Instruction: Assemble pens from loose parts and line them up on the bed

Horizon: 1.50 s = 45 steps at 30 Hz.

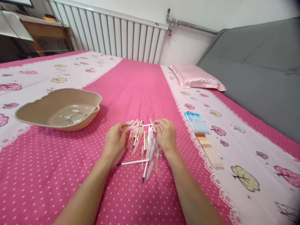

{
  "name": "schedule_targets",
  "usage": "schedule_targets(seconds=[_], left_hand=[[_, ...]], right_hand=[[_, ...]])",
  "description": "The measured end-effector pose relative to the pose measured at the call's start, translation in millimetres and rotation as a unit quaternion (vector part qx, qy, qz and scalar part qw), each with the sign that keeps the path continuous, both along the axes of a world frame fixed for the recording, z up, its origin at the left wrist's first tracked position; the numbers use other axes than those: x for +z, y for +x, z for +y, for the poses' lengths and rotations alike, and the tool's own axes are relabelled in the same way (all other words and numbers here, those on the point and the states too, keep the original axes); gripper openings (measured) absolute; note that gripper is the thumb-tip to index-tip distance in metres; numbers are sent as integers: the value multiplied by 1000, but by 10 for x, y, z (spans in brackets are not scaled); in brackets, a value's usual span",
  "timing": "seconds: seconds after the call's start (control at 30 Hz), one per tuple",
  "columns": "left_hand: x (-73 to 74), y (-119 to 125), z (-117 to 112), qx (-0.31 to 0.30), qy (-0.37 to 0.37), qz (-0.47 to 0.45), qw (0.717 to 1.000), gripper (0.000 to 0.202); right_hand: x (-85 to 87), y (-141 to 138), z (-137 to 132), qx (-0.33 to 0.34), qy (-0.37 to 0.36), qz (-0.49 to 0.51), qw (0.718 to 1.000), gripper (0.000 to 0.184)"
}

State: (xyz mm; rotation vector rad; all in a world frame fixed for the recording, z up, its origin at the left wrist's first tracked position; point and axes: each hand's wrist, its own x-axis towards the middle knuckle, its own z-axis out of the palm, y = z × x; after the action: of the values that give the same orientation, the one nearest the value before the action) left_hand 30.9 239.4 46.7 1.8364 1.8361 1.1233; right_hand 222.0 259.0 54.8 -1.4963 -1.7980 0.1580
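Observation:
Over a loose pile of pen parts, my left hand (114,139) pinches a translucent pink pen barrel (130,127). My right hand (167,134) is closed on the far end of a white pen refill (147,125), whose dark tip meets the barrel's right end. Whether the tip sits inside the barrel is too small to tell. Below both hands lie several pinkish barrels, clear caps and white refills. One loose refill (133,162) lies crosswise at the near side, and another (145,172) points toward me beside a pale barrel (150,171).
A beige basin (58,125) holding small white bits stands at the left. To the right are a row of blue pens (197,122) and a row of cream pens with brown ends (209,150). A pink pillow (197,77) lies farther back by the grey headboard (253,62).

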Motion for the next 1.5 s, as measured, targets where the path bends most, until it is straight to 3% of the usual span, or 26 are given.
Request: schedule_targets(seconds=[0.57,1.03,1.5], left_hand=[[15,8,-21,-4,20,32,999,27],[-5,28,-15,-27,20,26,999,28],[-32,58,-13,-69,31,27,997,25]], right_hand=[[32,-5,-11,-10,23,7,1000,20],[23,-24,-28,36,23,36,998,21],[14,-78,-37,65,-26,22,997,28]])
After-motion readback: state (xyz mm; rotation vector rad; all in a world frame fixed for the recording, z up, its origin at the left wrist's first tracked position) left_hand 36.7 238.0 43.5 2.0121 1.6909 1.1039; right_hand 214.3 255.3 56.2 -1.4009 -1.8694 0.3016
